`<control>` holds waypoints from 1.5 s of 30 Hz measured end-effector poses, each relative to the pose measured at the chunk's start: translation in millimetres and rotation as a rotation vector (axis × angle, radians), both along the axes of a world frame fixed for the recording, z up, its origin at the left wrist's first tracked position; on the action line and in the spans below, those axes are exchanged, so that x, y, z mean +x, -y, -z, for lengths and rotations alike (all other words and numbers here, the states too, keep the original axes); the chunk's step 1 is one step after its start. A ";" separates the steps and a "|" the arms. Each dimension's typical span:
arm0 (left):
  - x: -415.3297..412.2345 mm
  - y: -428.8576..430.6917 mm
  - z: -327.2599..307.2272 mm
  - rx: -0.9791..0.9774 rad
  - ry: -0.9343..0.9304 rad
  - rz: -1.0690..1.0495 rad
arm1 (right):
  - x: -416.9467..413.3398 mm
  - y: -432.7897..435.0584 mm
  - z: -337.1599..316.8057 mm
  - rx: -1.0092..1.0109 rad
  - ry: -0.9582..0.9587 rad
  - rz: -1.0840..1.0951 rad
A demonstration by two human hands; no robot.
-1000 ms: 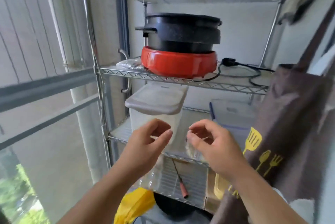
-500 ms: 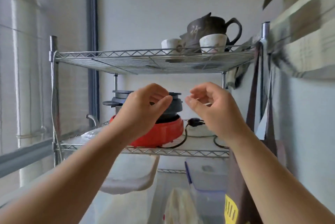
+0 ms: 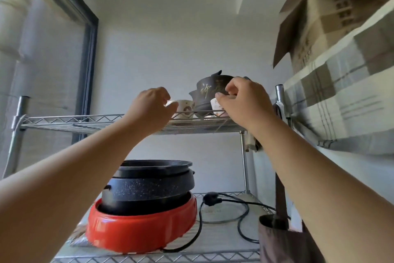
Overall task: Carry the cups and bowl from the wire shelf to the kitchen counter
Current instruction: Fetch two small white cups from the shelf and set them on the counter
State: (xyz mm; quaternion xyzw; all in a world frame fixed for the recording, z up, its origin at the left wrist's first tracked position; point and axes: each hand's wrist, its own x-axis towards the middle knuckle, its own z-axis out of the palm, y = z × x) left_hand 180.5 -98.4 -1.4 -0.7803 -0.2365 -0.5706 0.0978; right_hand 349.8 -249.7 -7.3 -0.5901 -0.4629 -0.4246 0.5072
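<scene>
Top wire shelf (image 3: 70, 121): right hand (image 3: 243, 102) pinched white cup (image 3: 215, 104) rim; left hand (image 3: 149, 107) half-curled, empty, second cup (image 3: 185, 108) just beyond. Ceramic judged light, fragile, slick; pinch rims.

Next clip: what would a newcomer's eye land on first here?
Both hands reaching to the top wire shelf: the left hand at a white cup, the right hand at another white cup before a dark inscribed teapot. Below, a black pot sits on a red cooker base.
</scene>
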 end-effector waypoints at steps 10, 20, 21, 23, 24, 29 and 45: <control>33.2 -20.1 -32.2 -0.367 -0.180 -0.237 | 34.9 -28.5 -32.2 -0.353 -0.286 0.141; 51.3 -18.7 -55.0 -0.675 -0.336 -0.075 | 48.6 -35.2 -56.4 -0.632 -0.309 0.193; 52.7 -21.3 -56.3 -0.695 -0.324 -0.047 | 50.0 -35.3 -58.0 -0.650 -0.298 0.197; 55.3 -27.9 -59.0 -0.725 -0.279 0.040 | 53.1 -36.7 -60.2 -0.683 -0.292 0.191; 56.4 -30.6 -59.0 -0.728 -0.249 0.074 | 54.0 -37.6 -60.4 -0.691 -0.296 0.180; 56.1 -37.7 -56.5 -0.767 -0.125 0.237 | 56.8 -42.4 -60.3 -0.628 -0.349 0.067; -34.8 30.9 -8.5 -0.575 0.187 0.927 | -12.3 -21.5 -38.3 -0.098 -0.359 -1.009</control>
